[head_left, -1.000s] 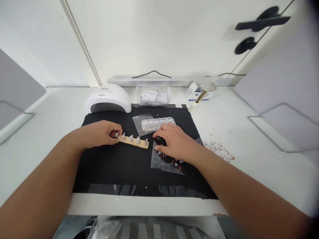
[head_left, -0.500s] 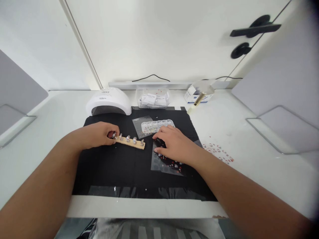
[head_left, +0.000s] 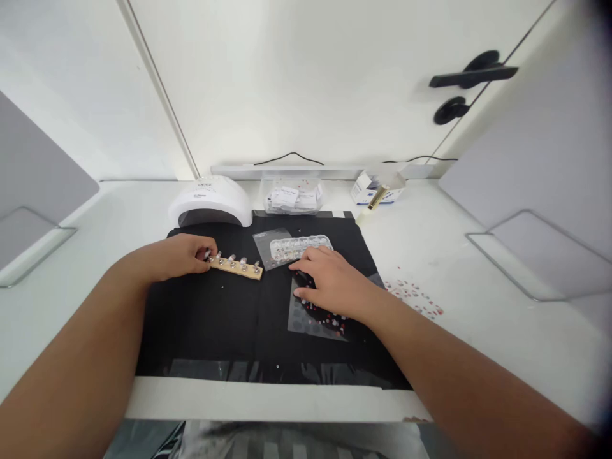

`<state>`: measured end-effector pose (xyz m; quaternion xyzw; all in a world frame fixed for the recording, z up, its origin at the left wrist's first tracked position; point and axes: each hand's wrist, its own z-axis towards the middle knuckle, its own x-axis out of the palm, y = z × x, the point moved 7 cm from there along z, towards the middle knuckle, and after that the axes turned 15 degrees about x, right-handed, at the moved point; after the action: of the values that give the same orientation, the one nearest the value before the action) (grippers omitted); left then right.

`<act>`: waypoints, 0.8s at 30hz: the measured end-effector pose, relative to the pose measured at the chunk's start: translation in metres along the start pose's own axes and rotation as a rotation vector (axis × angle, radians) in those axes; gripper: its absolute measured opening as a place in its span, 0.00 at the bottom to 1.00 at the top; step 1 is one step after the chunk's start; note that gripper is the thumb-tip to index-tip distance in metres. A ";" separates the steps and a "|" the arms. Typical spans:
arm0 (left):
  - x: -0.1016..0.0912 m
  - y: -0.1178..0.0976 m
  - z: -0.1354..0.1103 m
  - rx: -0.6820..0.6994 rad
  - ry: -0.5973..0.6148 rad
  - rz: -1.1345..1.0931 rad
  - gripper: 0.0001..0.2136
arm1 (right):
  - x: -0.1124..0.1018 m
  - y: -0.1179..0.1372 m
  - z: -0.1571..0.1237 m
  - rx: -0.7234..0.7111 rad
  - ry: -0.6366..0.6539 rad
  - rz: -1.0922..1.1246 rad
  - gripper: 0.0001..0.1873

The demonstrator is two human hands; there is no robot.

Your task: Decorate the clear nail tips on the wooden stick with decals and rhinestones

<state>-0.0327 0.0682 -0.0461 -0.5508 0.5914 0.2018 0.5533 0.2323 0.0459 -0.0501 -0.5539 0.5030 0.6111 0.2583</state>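
Observation:
My left hand (head_left: 184, 258) pinches the left end of a pale wooden nail display strip (head_left: 235, 266) with thumb and fingers. Several shiny nail tips on small holders stand in a row along it. My right hand (head_left: 337, 280) is held with thumb and forefinger apart over a clear plastic sheet (head_left: 306, 326) scattered with small red and white bits; nothing shows between its fingers. Just beyond those fingertips lies a clear compartment case (head_left: 301, 243), partly on another clear sheet (head_left: 262, 243). Both hands are over a black mat (head_left: 215, 325).
A white nail lamp (head_left: 210, 194) stands at the back left. Behind the mat are a clear tub of small packets (head_left: 292, 199) and an open box (head_left: 377, 188) with a gold-capped tube (head_left: 377, 197). Red and white stickers (head_left: 415, 299) dot the white table at right.
My left hand has moved the wooden strip to the left, away from my right hand. The right hand has hardly moved, and the camera view has tilted up slightly.

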 end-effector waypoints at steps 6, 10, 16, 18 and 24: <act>0.004 -0.012 0.005 0.048 0.002 -0.002 0.11 | -0.003 0.002 0.000 -0.006 -0.025 0.022 0.15; 0.006 -0.020 0.007 0.084 0.007 -0.021 0.12 | -0.007 0.001 0.001 -0.017 -0.073 0.106 0.10; 0.013 -0.034 0.012 0.150 0.003 -0.068 0.13 | -0.013 0.005 -0.004 -0.109 -0.122 0.210 0.08; 0.014 -0.036 0.013 0.161 0.000 -0.074 0.13 | -0.015 0.006 -0.006 -0.139 -0.137 0.247 0.09; 0.013 -0.037 0.014 0.175 -0.022 -0.083 0.12 | -0.015 0.008 -0.008 -0.178 -0.151 0.239 0.14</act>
<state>0.0086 0.0630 -0.0485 -0.5222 0.5773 0.1321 0.6137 0.2323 0.0398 -0.0328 -0.4633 0.4883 0.7195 0.1710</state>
